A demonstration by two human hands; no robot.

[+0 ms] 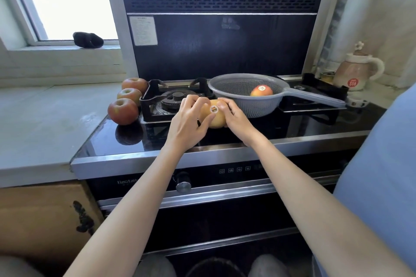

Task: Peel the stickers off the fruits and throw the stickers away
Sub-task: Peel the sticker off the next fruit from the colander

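Now both hands cradle a yellow-orange round apple (213, 117) over the black glass stove top (292, 126).
Left hand (188, 123) and right hand (236, 119) curl around it, turning its small round sticker (213, 109) up for picking; another stickered apple (261, 91) waits in the grey plastic colander (227, 90).

Two bare forearms are seen reaching in from the lower edge of the view, uncovered from the elbows to the wrists — no sleeve cuff is seen on either one. The left hand (188, 122) and the right hand (234, 117) are ungloved, with slender fingers and short, unpainted nails. No ring, watch or bracelet is visible on either hand or wrist. A light blue garment (380, 186) is worn on the upper body, seen as a broad smooth expanse along the right edge. At the bottom edge, grey trousers (269, 265) are seen over both knees — the cloth is plain and unpatterned.
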